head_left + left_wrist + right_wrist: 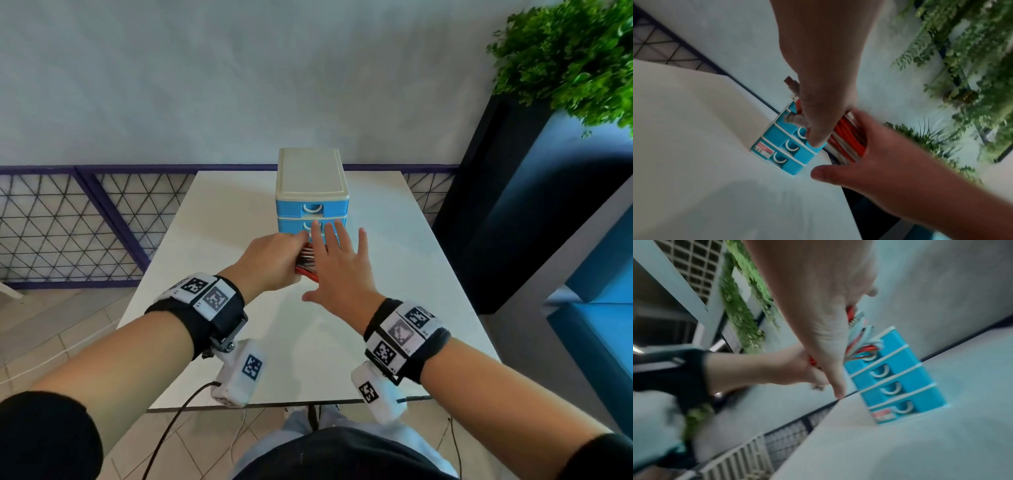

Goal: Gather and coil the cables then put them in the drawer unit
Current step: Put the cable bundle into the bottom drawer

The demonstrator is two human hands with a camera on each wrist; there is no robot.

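Observation:
A small drawer unit [311,192] with a cream top and blue drawers stands at the back middle of the white table [394,274]; all drawers look closed in the right wrist view [898,374]. My left hand [274,260] grips a coiled bundle of red and white cables [306,263] in front of the unit. The bundle shows between the two hands in the left wrist view [846,141]. My right hand [337,260] hovers beside it with fingers spread and straight, its fingertips in front of the second drawer. A USB plug [792,86] sticks out above my left hand.
A green plant [575,58] in a dark planter stands at the right, beside blue furniture [596,291]. A purple-framed mesh fence [68,222] runs behind the table on the left. Wrist camera cords hang over the table's near edge.

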